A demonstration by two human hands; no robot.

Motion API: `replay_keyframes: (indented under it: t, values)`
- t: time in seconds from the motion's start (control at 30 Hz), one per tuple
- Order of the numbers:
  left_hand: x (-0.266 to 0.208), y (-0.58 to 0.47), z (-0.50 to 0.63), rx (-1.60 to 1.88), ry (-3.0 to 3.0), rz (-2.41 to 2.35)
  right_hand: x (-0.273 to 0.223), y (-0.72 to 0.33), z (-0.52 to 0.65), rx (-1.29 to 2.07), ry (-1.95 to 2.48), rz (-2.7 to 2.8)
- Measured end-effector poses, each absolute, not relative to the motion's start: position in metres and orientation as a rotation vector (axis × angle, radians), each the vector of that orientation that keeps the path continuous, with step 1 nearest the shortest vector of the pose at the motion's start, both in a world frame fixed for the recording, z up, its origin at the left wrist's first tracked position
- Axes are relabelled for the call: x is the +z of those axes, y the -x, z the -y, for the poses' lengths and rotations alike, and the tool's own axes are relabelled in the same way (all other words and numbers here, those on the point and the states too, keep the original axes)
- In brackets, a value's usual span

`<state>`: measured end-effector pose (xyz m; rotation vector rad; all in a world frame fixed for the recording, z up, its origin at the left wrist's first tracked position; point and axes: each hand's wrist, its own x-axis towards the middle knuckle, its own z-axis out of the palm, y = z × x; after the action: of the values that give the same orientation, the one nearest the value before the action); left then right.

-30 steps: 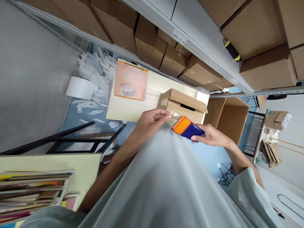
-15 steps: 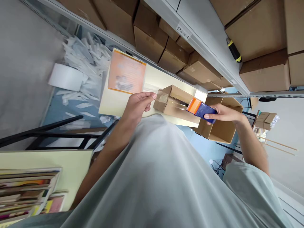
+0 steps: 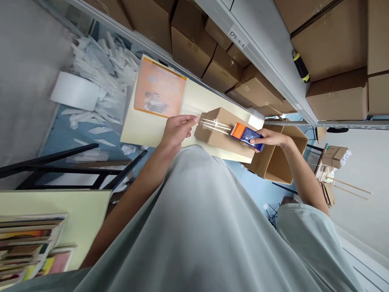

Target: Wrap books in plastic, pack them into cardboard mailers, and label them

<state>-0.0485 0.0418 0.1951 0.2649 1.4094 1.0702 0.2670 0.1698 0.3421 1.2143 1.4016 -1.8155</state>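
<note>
A brown cardboard box [image 3: 223, 139] lies on the pale yellow table [image 3: 152, 136] in front of me. My right hand [image 3: 267, 138] grips a blue and orange tape dispenser [image 3: 251, 135], held over the box's right part. From its orange end a strip of clear tape [image 3: 214, 125] stretches left above the box. The free end of that strip is pinched between the thumb and fingers of my left hand [image 3: 180, 129], at the box's left end. Whether the tape touches the cardboard I cannot tell.
An orange sheet [image 3: 161, 87] lies on the table to the left. An open carton [image 3: 281, 156] stands beyond the table's right end. Shelves hold several boxes [image 3: 193, 44] and a yellow-black tool [image 3: 300, 67]. White scraps [image 3: 100, 65] cover the floor at left.
My right hand has moved left with the tape dispenser, closer to my left hand. The tape strip now shows as bright lines between them. My left hand has barely moved.
</note>
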Motion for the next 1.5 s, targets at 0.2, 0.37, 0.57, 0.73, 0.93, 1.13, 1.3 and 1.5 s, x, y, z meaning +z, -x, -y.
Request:
replay_keyframes:
  t: [0.2,0.37,0.57,0.73,0.93,1.13,1.3,1.5]
  values:
    - [0.187,0.045,-0.045,1.051,-0.266,-1.392,0.34,-0.277,-0.164,-1.827,-1.221,-1.414]
    - [0.181,0.037,-0.049,1.052,-0.276,-1.343,0.339,-0.291,-0.165,-1.908,-1.16,-1.393]
    - [0.154,0.027,-0.054,1.013,-0.226,-1.262,0.335,-0.298,-0.165,-1.969,-1.119,-1.371]
    - [0.139,0.006,-0.054,0.931,-0.222,-1.175,0.336,-0.294,-0.163,-1.968,-1.113,-1.355]
    - [0.136,-0.005,-0.049,1.0,-0.466,-1.467,0.339,-0.291,-0.158,-1.911,-1.143,-1.35]
    - [0.149,0.004,-0.035,1.04,-0.738,-1.519,0.339,-0.289,-0.15,-1.924,-1.186,-1.347]
    - [0.17,-0.02,-0.029,0.999,-0.909,-1.482,0.336,-0.292,-0.144,-1.97,-1.196,-1.342]
    - [0.164,-0.054,-0.042,0.968,-0.866,-1.577,0.33,-0.303,-0.139,-2.02,-1.168,-1.391]
